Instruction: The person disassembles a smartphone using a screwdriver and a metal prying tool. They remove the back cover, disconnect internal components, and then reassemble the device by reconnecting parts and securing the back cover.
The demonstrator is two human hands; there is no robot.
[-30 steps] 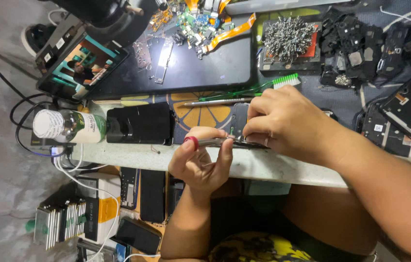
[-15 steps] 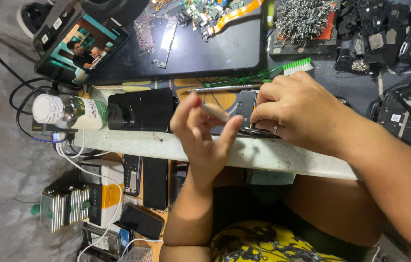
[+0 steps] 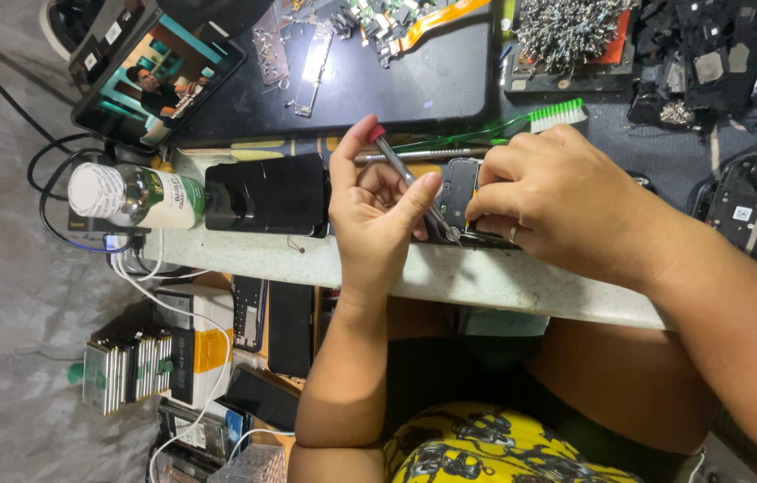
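Evidently dark opened phone (image 3: 460, 192), red-capped metal screwdriver (image 3: 410, 183) tip on it.

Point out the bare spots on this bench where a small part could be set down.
The dark mat is bare between the lit metal strip and the screw tray. The pale bench edge below the black block is free. Crowded: around both hands and the right-side parts pile.

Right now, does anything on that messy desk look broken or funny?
Yes. The phone under the right hand lies opened up, insides showing, while the left hand pokes a small screwdriver into it. Loose phone parts and a heap of screws lie scattered behind.
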